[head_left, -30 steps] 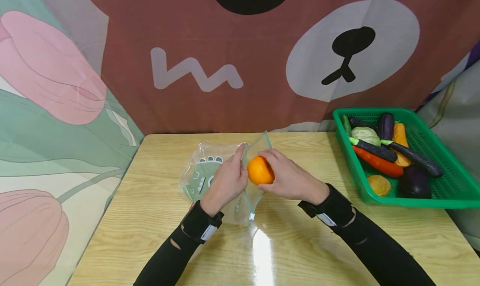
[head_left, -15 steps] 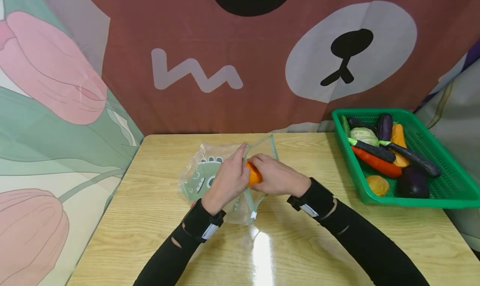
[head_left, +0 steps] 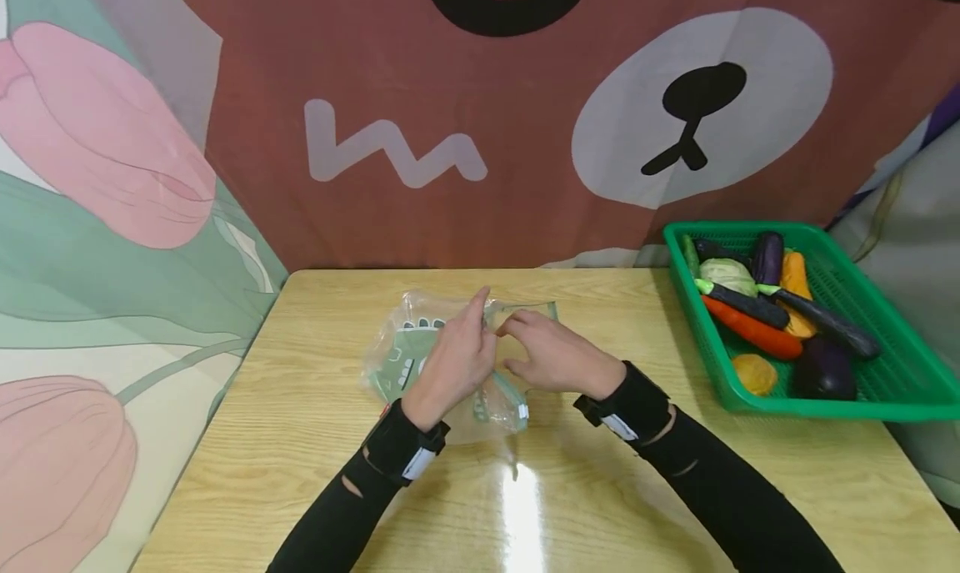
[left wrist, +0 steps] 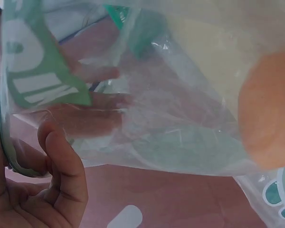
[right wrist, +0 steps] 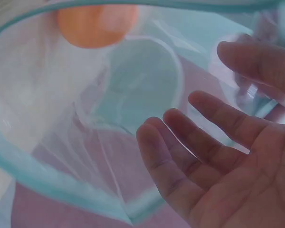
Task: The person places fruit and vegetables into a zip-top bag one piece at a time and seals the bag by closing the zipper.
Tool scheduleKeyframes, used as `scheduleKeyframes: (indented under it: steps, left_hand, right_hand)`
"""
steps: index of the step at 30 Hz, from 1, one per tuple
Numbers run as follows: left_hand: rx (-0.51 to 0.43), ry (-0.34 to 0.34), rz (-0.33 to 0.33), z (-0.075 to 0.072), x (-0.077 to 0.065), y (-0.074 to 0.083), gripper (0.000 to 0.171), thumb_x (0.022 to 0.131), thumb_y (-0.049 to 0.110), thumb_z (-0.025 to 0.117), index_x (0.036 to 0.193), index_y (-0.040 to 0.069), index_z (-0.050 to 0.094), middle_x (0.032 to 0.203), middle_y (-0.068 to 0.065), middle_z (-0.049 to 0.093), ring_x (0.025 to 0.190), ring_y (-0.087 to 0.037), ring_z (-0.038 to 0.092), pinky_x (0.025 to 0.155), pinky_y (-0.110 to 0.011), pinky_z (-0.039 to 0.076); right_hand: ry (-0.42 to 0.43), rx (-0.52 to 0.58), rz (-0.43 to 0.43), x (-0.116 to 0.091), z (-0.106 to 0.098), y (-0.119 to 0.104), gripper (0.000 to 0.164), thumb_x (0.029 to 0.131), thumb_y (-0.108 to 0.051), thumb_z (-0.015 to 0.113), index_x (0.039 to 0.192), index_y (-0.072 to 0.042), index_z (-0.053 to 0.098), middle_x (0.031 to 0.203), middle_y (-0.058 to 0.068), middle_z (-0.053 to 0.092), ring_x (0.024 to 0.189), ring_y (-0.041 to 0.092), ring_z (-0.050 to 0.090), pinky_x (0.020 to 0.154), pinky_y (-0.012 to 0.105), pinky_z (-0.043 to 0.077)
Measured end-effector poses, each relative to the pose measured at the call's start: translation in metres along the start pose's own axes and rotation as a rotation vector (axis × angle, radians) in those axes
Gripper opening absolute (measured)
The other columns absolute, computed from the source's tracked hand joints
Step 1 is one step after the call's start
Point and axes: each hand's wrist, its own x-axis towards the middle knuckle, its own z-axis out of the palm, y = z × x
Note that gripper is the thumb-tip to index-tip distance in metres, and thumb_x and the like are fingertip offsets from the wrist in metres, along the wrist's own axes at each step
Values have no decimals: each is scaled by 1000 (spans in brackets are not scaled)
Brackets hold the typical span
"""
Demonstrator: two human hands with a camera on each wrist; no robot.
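My left hand (head_left: 459,360) pinches the rim of a clear plastic zip bag (head_left: 397,364) printed with a green cartoon figure. In the left wrist view, the curled thumb and fingers of that left hand (left wrist: 47,175) are at the bag's edge. An orange (right wrist: 97,23) lies inside the bag, past the opening in the right wrist view; through the plastic the orange (left wrist: 268,114) also shows in the left wrist view. My right hand (head_left: 555,352) is at the bag's mouth with its fingers spread and nothing in them. From the head view the orange is hidden.
On the right of the wooden table (head_left: 300,490) stands a green basket (head_left: 840,408). It holds several vegetables, among them dark eggplants (head_left: 825,369), a red-orange long vegetable (head_left: 753,329) and a pale green round one (head_left: 727,274). A printed cloth (head_left: 390,231) hangs behind the table.
My right hand has moved left into the bag's mouth and let go of the orange, which is now inside the bag. The bag's near corner has shifted right; my left hand has stayed put.
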Motion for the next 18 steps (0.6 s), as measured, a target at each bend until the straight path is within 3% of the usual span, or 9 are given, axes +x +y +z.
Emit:
scheduleKeyframes:
  steps: [9, 18]
  left_hand:
    - [-1, -12, -31, 0, 0, -4, 57, 90, 1, 43, 145, -2, 30, 65, -2, 46, 40, -8, 36, 43, -27, 36]
    - [-20, 11, -22, 1, 1, -4, 51, 89, 0, 44, 139, 0, 37, 64, -2, 44, 42, -9, 34, 43, -28, 35]
  right_hand:
    - [103, -26, 48, -30, -32, 18, 34, 88, -19, 67, 118, -4, 60, 118, 12, 56, 106, 28, 55, 86, 42, 47]
    - [122, -57, 226, -60, -58, 68, 38, 87, -18, 67, 120, -1, 59, 119, 19, 56, 103, 35, 55, 85, 49, 45]
